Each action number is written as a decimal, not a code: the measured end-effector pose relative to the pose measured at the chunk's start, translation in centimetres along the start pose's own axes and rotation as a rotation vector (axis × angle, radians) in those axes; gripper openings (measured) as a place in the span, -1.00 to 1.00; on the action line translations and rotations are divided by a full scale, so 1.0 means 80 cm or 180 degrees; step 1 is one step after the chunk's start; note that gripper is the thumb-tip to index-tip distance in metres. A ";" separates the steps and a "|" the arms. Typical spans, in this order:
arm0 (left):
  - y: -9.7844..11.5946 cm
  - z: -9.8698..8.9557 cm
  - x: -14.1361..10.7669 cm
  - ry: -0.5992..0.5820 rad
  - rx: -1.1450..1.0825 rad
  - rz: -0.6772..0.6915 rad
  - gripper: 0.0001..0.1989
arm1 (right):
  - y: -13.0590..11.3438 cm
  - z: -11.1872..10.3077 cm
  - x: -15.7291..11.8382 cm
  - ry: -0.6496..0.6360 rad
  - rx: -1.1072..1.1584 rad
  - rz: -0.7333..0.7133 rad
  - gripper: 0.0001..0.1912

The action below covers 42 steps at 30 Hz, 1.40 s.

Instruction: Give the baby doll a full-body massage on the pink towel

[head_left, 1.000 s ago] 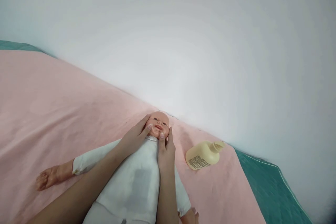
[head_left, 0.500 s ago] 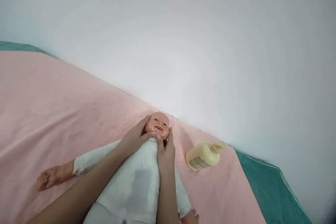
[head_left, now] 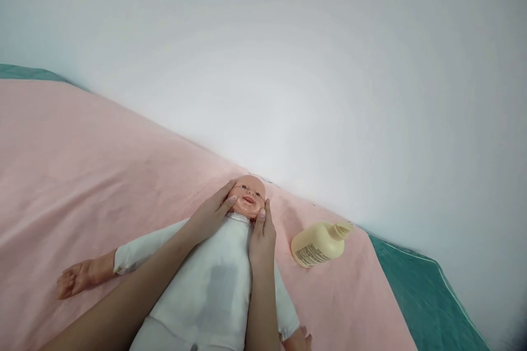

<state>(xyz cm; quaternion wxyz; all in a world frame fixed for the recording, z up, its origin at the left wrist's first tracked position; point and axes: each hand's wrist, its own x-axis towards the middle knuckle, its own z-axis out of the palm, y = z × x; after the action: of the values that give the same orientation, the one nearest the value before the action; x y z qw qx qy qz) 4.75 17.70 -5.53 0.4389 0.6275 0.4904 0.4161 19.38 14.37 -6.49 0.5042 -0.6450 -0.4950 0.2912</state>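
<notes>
Left hand (head_left: 211,215) and right hand (head_left: 262,236), both half curled, cup the doll (head_left: 193,290) by its head (head_left: 249,193), a thumb along each cheek! It's lying face up on the pink cloth (head_left: 123,175), head close to the wall (head_left: 263,66). Danger here: press harder on one side and that head could roll; pull, and the whole doll could slide. Watch the bottle (head_left: 317,244), near the right hand: a careless elbow might topple it. Now, what can't we see? Fingertips vanish round the head, so support underneath is anyone's guess. Legs are out of frame, the bottle's print is unreadable, and the grey patch (head_left: 217,292)? Damp or printed, can't tell!
</notes>
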 end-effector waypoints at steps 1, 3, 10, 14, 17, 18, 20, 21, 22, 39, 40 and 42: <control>0.001 0.000 0.000 0.0012 -0.0032 -0.0010 -0.33 | -0.001 0.000 0.000 0.0013 -0.0010 0.0016 -0.23; 0.001 -0.001 0.000 0.0053 -0.0084 -0.0031 -0.34 | -0.004 -0.001 -0.002 0.0010 -0.0063 0.0040 -0.24; -0.002 0.002 0.001 0.0054 -0.0097 -0.0194 -0.21 | -0.020 -0.001 -0.010 -0.0039 -0.0002 0.0193 -0.10; -0.007 0.005 0.002 0.0003 -0.0213 -0.0102 -0.16 | -0.021 0.000 -0.009 -0.0025 -0.0029 0.0174 -0.13; -0.006 0.004 0.002 -0.0001 -0.0266 -0.0127 -0.13 | -0.018 -0.001 -0.009 -0.0031 -0.0047 0.0118 -0.15; -0.005 0.004 0.002 0.0003 -0.0282 -0.0130 -0.14 | -0.017 -0.001 -0.008 -0.0037 -0.0061 0.0104 -0.16; -0.002 0.004 0.002 0.0001 -0.0317 -0.0093 -0.17 | -0.015 -0.001 -0.008 -0.0042 -0.0097 0.0061 -0.19; -0.001 0.004 0.002 -0.0010 -0.0336 -0.0062 -0.19 | -0.014 -0.001 -0.008 -0.0039 -0.0127 0.0037 -0.21; 0.000 0.003 0.002 -0.0020 -0.0348 -0.0034 -0.20 | -0.014 -0.001 -0.007 -0.0041 -0.0162 0.0024 -0.23; 0.001 0.001 0.001 0.0090 -0.0057 -0.0027 -0.34 | -0.007 -0.002 -0.004 -0.0029 -0.0139 -0.0054 -0.23; 0.001 0.000 0.000 0.0103 -0.0069 -0.0026 -0.34 | -0.009 -0.002 -0.005 -0.0026 -0.0147 -0.0025 -0.23; 0.003 -0.001 -0.001 0.0097 -0.0074 -0.0030 -0.34 | -0.014 -0.003 -0.006 -0.0052 -0.0153 0.0035 -0.24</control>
<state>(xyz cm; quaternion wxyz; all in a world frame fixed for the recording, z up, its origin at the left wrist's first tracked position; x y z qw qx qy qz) 4.76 17.60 -5.30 0.4406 0.6136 0.4951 0.4292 19.01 13.82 -5.46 0.4829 -0.6572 -0.5024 0.2873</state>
